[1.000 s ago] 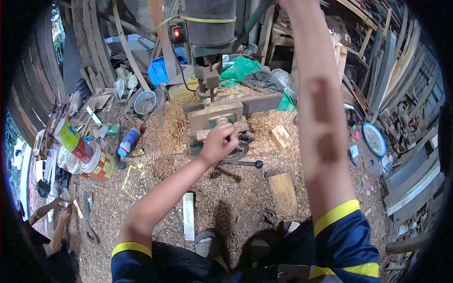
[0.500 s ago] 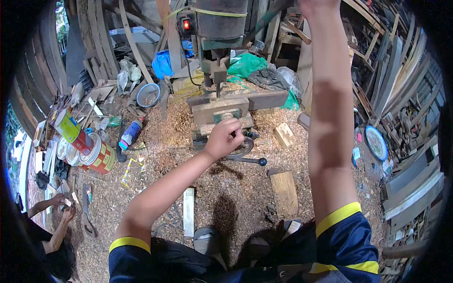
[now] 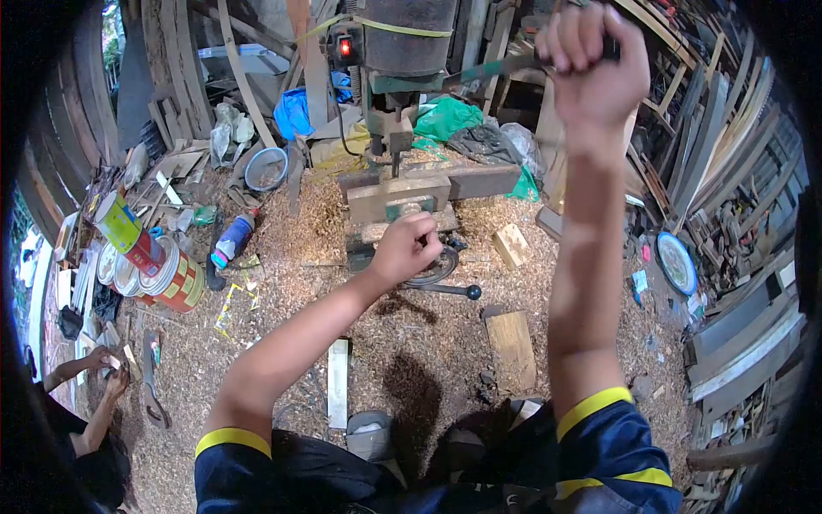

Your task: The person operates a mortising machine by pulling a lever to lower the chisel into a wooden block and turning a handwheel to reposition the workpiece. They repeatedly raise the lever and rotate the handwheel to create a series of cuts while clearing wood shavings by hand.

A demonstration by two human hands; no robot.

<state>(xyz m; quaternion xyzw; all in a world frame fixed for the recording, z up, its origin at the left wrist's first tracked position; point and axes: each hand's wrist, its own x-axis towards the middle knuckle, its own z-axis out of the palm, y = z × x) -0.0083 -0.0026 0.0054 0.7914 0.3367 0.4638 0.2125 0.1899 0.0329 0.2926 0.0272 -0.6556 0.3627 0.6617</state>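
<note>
The right hand is clenching the lever; the left hand is curling by the clamp, its grip hidden; one beam is lying beneath one bit, probably handling stiff and heavy, best held by its bare end; one lever, one clamp are showing

Blue-rimmed basin on the littered ground at right.
</note>
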